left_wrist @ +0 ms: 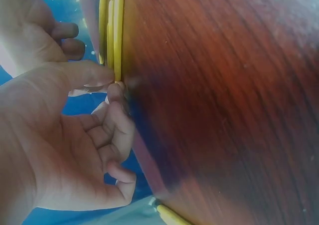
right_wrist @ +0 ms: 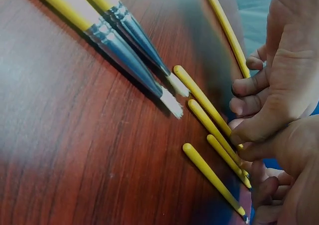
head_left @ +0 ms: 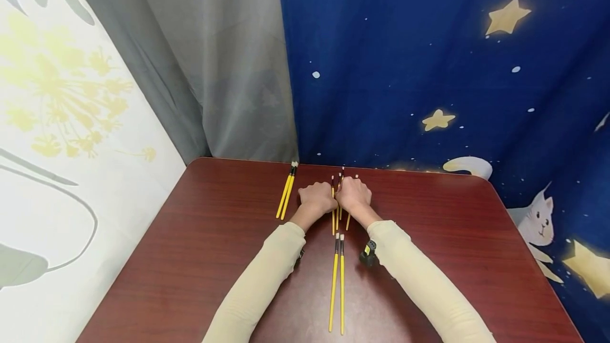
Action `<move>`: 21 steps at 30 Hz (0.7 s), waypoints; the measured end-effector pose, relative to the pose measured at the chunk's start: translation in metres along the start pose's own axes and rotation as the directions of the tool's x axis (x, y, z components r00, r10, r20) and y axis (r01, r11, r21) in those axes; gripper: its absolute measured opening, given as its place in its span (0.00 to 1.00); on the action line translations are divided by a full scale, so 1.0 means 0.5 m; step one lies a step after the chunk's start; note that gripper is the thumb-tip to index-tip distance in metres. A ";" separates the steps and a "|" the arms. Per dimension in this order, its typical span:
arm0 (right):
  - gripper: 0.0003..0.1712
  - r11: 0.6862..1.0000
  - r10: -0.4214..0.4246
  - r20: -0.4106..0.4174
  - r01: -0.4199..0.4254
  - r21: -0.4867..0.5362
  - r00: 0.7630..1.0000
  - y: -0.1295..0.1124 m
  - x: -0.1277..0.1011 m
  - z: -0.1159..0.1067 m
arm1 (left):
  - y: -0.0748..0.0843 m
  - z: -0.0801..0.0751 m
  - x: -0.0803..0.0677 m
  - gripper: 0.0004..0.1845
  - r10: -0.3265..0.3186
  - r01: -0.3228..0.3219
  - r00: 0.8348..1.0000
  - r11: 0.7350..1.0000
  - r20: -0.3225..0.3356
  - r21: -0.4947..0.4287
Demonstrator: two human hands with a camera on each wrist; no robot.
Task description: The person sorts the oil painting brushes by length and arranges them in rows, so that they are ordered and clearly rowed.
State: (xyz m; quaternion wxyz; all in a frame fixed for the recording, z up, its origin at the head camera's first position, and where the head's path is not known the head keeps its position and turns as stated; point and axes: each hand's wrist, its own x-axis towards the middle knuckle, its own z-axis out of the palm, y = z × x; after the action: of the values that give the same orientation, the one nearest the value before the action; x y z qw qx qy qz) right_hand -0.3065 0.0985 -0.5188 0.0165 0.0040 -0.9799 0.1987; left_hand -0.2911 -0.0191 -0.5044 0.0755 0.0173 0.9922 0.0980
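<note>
Several paintbrushes with yellow handles and pale bristles lie in a loose row near the table's far edge. My left hand [head_left: 317,197] is at the left of this group, its thumb and a curled finger pinching a paintbrush [left_wrist: 118,40] near the wood. Right beside it, my right hand [head_left: 354,193] bends over the same group, thumb and fingers curled at a paintbrush [right_wrist: 223,157]; its fingertips are partly hidden. The hands nearly touch. One more paintbrush [head_left: 349,221] of the group pokes out under the right wrist.
Two paintbrushes [head_left: 342,290] lie side by side between the forearms, bristles pointing away. Another pair [head_left: 288,189] lies together to the left, near the back edge of the dark red table [head_left: 190,258]. Grey and blue curtains [head_left: 405,57] hang right behind the table.
</note>
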 end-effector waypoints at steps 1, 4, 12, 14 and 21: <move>0.16 1.000 0.001 -0.006 -0.001 0.000 1.000 0.000 0.000 0.000 | 0.000 0.001 -0.001 0.10 0.000 0.000 1.000 1.000 -0.001 -0.002; 0.16 1.000 0.005 -0.018 -0.005 0.007 1.000 0.001 -0.001 -0.001 | 0.001 0.003 -0.002 0.10 0.002 -0.002 1.000 1.000 -0.013 0.000; 0.19 1.000 0.018 -0.005 -0.017 0.007 1.000 0.001 -0.003 -0.003 | 0.011 0.007 -0.008 0.11 0.001 0.001 0.999 1.000 -0.054 0.027; 0.19 1.000 0.021 -0.002 -0.021 0.005 1.000 0.001 -0.002 -0.002 | 0.013 0.008 -0.010 0.11 0.000 0.003 0.998 0.999 -0.059 0.038; 0.13 0.997 0.057 0.006 -0.057 -0.056 0.998 0.006 0.004 0.002 | 0.023 0.017 -0.014 0.11 0.025 -0.020 0.996 0.997 -0.084 0.068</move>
State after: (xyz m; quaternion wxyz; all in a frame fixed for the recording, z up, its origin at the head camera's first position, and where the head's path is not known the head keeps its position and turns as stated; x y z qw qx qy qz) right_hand -0.3084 0.1007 -0.5206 0.0073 -0.0237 -0.9849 0.1714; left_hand -0.2828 -0.0065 -0.5094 0.0316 0.0268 0.9969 0.0662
